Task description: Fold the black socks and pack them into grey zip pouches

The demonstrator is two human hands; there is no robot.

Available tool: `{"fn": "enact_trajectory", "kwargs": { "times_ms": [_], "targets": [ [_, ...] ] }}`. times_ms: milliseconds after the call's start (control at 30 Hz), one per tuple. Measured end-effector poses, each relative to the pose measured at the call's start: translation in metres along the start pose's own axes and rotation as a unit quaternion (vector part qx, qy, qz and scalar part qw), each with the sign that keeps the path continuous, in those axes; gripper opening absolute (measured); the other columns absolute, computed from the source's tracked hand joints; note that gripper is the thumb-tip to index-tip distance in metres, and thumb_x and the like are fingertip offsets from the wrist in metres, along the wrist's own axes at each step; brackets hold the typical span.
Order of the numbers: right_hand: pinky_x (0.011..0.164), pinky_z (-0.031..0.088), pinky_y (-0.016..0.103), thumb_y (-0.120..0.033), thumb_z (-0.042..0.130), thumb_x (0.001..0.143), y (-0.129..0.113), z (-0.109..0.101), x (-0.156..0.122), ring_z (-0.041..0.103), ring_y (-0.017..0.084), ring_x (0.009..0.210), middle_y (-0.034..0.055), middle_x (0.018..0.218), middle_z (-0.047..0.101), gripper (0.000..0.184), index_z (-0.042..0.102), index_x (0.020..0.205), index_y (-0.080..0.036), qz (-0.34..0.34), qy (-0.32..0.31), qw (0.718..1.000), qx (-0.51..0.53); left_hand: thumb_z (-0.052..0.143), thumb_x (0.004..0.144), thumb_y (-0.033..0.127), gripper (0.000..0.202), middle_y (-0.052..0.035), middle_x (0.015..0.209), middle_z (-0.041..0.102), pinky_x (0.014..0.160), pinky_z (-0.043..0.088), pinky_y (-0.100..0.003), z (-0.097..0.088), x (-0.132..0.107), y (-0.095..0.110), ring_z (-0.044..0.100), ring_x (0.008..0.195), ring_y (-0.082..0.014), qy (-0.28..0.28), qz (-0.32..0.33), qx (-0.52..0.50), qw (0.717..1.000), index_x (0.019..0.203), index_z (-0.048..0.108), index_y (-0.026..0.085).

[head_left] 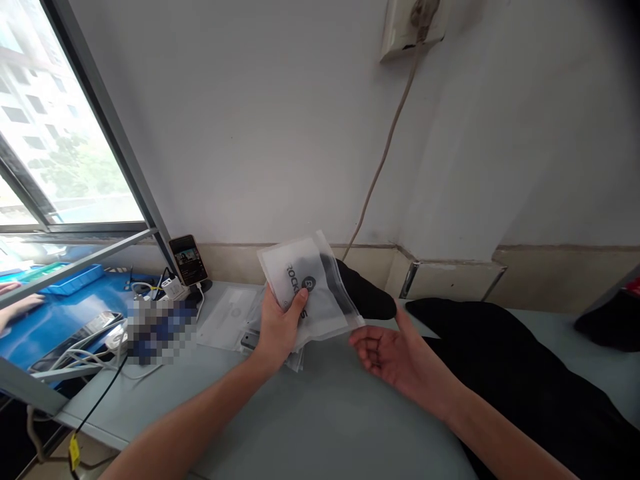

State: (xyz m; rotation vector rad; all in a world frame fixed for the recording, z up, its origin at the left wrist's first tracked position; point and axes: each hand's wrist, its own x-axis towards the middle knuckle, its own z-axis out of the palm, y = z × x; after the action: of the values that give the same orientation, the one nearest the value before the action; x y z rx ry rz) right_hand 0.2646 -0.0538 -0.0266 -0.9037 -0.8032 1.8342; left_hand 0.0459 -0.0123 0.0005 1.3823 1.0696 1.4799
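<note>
My left hand (283, 323) grips a frosted plastic bag (320, 287) with a dark printed logo, thumb on the front and the other fingers behind it. A black cloth piece (367, 293) sticks out of the bag's right side, and its inner part shows dimly through the plastic. My right hand (393, 357) is palm up just below that cloth, fingers loosely bent and thumb spread away from them. Its thumb tip meets the cloth's outer end, and its fingertips are by the bag's lower right corner. Under the left hand lie more clear bags (227, 317) on the grey table (320, 427).
Black cloth pieces (500, 360) are heaped on the table's right. At left stand a propped phone (189, 260), a white charger (173, 288) and tangled cables (90, 353). Beyond the metal frame, another person's hand (20, 303) rests at a blue table (55, 327).
</note>
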Motion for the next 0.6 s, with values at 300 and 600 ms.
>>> {"fn": "enact_trajectory", "kwargs": {
  "times_ms": [300, 600],
  "targets": [
    [0.111, 0.047, 0.046, -0.081, 0.059, 0.082, -0.010, 0.009, -0.013, 0.055, 0.033, 0.135, 0.0072, 0.134, 0.071, 0.067, 0.075, 0.119, -0.029, -0.180, 0.024, 0.983, 0.032, 0.077, 0.087, 0.043, 0.045, -0.0110, 0.116, 0.071, 0.086, 0.056, -0.035, 0.010, -0.013, -0.009, 0.069, 0.107, -0.0261, 0.002, 0.004, -0.039, 0.999, 0.121, 0.058, 0.019],
    [0.100, 0.059, 0.045, -0.044, 0.088, 0.074, -0.006, 0.003, -0.001, 0.070, 0.032, 0.114, 0.0042, 0.105, 0.080, 0.028, 0.079, 0.095, -0.027, -0.164, 0.139, 0.976, 0.018, 0.077, 0.089, 0.042, 0.047, -0.0096, 0.119, 0.071, 0.087, 0.058, -0.035, 0.014, -0.023, -0.014, 0.069, 0.108, -0.0252, -0.071, -0.036, -0.073, 0.994, 0.125, 0.056, 0.020]
  ]
}}
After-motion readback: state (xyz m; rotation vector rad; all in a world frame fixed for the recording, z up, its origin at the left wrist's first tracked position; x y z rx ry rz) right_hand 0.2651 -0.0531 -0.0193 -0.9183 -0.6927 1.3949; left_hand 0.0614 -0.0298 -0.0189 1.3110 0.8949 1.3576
